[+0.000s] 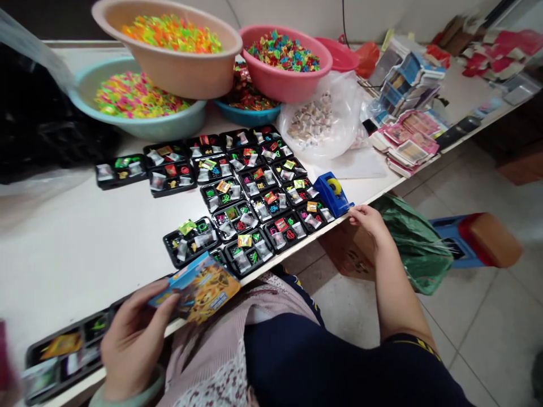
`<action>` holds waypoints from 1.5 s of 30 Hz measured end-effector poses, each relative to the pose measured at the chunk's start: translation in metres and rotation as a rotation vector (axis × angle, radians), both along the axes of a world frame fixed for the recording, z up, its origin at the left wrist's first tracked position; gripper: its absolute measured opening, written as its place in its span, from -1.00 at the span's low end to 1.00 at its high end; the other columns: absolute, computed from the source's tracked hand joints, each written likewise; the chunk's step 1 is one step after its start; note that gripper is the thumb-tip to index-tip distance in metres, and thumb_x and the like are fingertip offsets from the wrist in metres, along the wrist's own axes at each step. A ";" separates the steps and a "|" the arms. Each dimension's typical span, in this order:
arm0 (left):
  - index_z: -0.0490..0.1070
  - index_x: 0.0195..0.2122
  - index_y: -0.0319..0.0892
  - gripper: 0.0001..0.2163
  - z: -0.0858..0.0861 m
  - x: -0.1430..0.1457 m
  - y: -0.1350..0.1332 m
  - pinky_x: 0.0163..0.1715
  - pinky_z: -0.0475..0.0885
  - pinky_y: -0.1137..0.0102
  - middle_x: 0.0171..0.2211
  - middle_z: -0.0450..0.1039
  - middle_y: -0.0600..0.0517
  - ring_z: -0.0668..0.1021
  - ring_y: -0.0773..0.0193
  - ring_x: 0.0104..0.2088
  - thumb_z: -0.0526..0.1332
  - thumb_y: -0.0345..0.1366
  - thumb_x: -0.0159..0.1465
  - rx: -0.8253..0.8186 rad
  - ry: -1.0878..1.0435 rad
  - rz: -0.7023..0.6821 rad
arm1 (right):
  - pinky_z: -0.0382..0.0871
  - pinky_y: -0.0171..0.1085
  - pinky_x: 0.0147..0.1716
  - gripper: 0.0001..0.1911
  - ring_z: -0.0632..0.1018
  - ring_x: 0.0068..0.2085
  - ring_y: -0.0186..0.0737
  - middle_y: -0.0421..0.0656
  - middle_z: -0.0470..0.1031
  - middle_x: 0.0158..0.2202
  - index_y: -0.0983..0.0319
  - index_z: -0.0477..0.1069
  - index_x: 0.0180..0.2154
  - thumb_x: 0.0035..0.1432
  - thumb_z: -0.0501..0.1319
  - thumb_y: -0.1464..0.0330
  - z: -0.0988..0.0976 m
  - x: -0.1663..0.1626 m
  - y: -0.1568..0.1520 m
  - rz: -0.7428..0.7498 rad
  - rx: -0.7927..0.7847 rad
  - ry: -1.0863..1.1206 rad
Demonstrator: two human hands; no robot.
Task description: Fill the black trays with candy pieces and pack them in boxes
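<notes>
My left hand (pixel 138 333) grips a flat printed cardboard box (pixel 201 287) with blue and yellow artwork, thumb on top, at the table's front edge. Off to the right, my right hand (pixel 368 220) pinches at the front of a blue tape dispenser (pixel 333 193) holding a yellow roll. Whether a strip of tape is between those fingers is too small to tell. Black compartment trays (pixel 249 251) stand in rows between my hands, filled with small wrapped packets and bright plastic pieces. Another filled tray (pixel 63 357) lies beside my left wrist, partly hidden by the hand.
Basins of small coloured pieces, among them a peach basin (pixel 199 73) and a pink basin (pixel 288 79), stand at the back. A clear bag (pixel 314 127) of wrapped packets sits beside stacked printed cards (pixel 407 141). Below the edge hangs a green bag (pixel 416 243) near a stool (pixel 479 240).
</notes>
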State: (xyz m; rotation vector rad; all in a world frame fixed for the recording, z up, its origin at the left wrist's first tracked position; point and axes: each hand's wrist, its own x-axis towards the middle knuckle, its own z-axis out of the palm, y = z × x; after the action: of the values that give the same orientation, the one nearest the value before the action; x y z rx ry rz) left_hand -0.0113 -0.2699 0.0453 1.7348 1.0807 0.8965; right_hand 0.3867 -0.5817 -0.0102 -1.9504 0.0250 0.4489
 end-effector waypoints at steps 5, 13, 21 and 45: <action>0.58 -0.34 0.12 -0.75 -0.004 -0.006 0.001 -0.53 0.50 0.38 -0.36 0.56 0.20 0.45 0.32 -0.52 0.43 -0.21 -0.10 -0.011 0.025 0.022 | 0.44 -0.37 -0.53 -0.72 0.44 -0.58 -0.40 -0.22 0.43 -0.59 0.27 0.38 -0.50 -0.11 0.41 0.26 0.008 0.003 -0.001 0.030 -0.045 0.057; 0.58 -0.34 0.13 -0.76 -0.007 -0.009 0.002 -0.56 0.46 0.38 -0.39 0.54 0.19 0.44 0.31 -0.53 0.42 -0.18 -0.10 0.010 0.020 0.010 | 0.38 -0.34 -0.49 -0.82 0.38 -0.59 -0.38 -0.25 0.39 -0.66 0.25 0.37 -0.58 -0.10 0.35 0.36 0.005 0.004 -0.001 0.021 -0.199 0.005; 0.41 -0.24 -0.12 -0.81 0.012 0.006 0.004 -0.30 0.51 0.36 -0.29 0.47 0.03 0.52 0.25 -0.27 0.32 -0.35 0.11 0.260 -0.086 -0.316 | 0.43 -0.26 -0.41 -0.76 0.51 -0.44 -0.27 -0.17 0.59 -0.38 0.17 0.59 -0.33 -0.09 0.39 0.20 0.057 -0.088 0.048 0.392 0.092 -0.081; 0.42 -0.15 -0.19 -0.83 0.021 0.004 0.033 -0.24 0.44 0.30 -0.31 0.38 -0.04 0.46 0.25 -0.27 0.12 -0.39 0.25 0.483 -0.117 -0.393 | 0.33 -0.22 -0.41 -0.44 0.42 -0.47 -0.21 -0.22 0.40 -0.51 0.19 0.42 0.03 0.04 0.32 0.06 0.074 -0.221 0.265 1.036 0.118 -0.581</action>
State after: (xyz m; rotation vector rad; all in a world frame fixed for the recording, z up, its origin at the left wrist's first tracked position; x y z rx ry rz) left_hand -0.0075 -0.2364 0.0664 2.1567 0.4349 1.0421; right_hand 0.1658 -0.3165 0.0636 -1.7818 -1.3884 0.4937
